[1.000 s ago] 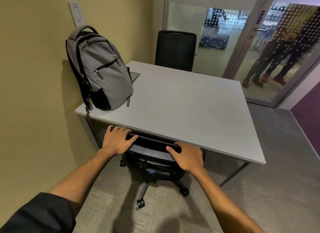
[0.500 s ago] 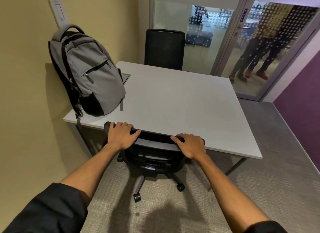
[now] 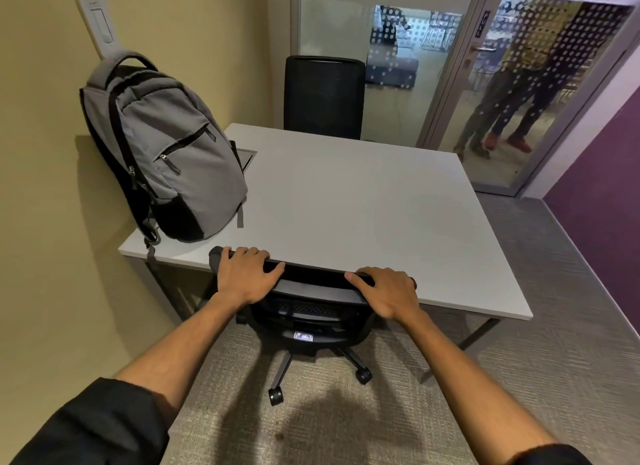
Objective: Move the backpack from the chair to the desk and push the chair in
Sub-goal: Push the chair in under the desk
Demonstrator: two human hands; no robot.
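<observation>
we see both of our hands on the top edge of the chair (image 3: 311,305) back. our left hand (image 3: 244,277) grips the left end of that edge, fingers curled over the top and the thumb stretched along it toward the middle. our right hand (image 3: 386,293) grips the right end the same way, thumb pointing inward, fingers wrapped over the far side. both forearms are bare, with dark sleeves (image 3: 90,426) pushed up near the elbows.

the chair is black, and the top of its back sits right at the near edge of the desk (image 3: 363,205); the seat is hidden beneath the desk and our hands. below the backrest we see the chair's base, with two casters (image 3: 276,395) resting on the grey carpet (image 3: 536,343).

the backpack (image 3: 162,153) is on the desk, at its near left corner. it is grey with black trim, stands upright and leans against the yellow wall (image 3: 41,222). a strap hangs off the desk edge by the corner. just behind the backpack a small panel (image 3: 248,157) is set into the desk surface.

a second black chair (image 3: 323,97) stands at the far side of the desk. past it is a glass door (image 3: 519,94) with a dotted pattern, and through it we make out the legs of people (image 3: 502,111) standing outside. a white switch plate (image 3: 97,24) is on the wall above the backpack.
</observation>
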